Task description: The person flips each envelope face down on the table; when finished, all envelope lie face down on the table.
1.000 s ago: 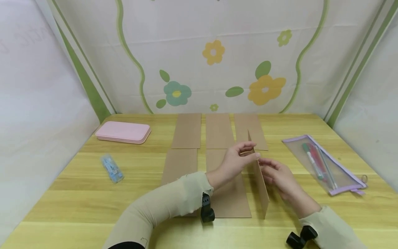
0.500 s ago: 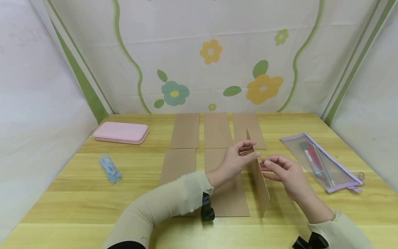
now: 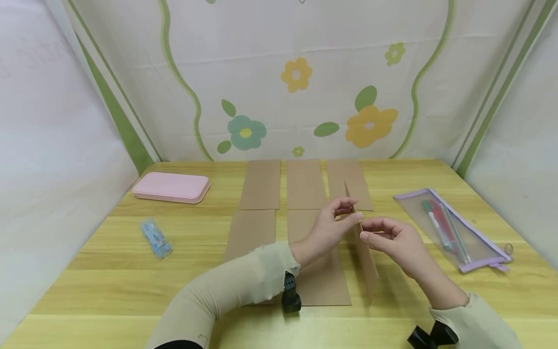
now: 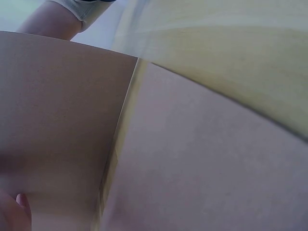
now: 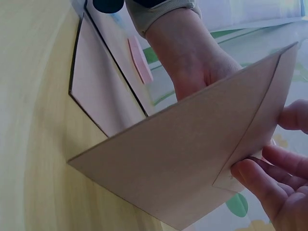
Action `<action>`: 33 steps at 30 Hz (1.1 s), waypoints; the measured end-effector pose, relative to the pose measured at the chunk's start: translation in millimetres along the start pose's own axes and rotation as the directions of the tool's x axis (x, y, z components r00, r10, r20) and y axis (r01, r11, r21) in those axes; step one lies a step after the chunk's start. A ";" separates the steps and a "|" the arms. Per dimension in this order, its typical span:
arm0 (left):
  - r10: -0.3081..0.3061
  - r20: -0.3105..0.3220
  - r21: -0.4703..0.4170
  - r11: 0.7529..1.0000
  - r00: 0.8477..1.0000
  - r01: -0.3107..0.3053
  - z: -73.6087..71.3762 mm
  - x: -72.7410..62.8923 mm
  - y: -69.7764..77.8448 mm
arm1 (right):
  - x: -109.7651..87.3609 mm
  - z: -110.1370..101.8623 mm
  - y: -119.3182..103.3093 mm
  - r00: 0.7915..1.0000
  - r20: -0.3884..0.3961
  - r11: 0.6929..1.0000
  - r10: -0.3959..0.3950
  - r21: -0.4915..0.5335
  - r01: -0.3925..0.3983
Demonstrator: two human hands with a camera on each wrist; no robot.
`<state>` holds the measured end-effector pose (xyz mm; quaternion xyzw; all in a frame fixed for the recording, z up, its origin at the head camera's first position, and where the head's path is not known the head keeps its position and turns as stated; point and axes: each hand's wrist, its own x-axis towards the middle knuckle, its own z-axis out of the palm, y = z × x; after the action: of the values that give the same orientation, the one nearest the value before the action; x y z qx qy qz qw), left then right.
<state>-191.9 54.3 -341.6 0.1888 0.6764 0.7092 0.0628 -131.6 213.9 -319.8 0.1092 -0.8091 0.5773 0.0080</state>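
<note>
A brown kraft-paper envelope (image 3: 366, 261) stands on edge over the right part of the table, seen almost edge-on from the head. My left hand (image 3: 324, 228) grips it near the top, thumb on one side and fingers over the other. My right hand (image 3: 398, 245) reaches in from the right, its thumb against the envelope. The right wrist view shows the envelope's broad face (image 5: 178, 149) and a narrow flap (image 5: 255, 130), which the right thumb and fingers pinch near its lower corner. In the left wrist view the held envelope (image 4: 62, 110) fills the left, hiding most of the right hand.
Several matching brown envelopes (image 3: 305, 184) lie flat in two rows mid-table. A pink case (image 3: 171, 187) and a blue packet (image 3: 156, 237) lie at left. At right is a mesh zip pouch (image 3: 453, 232) with pens. A white patterned curtain (image 3: 270, 82) stands behind.
My right hand drew slightly back to the right, then came in again, its thumb now on the envelope's near face. The left hand and envelope have barely moved.
</note>
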 end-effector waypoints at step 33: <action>-0.006 0.131 0.027 1.000 0.991 0.003 3.9 -0.5 -5.5 | 3.2 -15.3 -2.1 0.878 -0.005 0.707 -0.479 -0.596 0.382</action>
<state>-191.0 58.1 -347.1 0.2342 0.6805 0.6862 0.1061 -136.0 227.0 -312.3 0.2411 -0.8936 0.2928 0.2402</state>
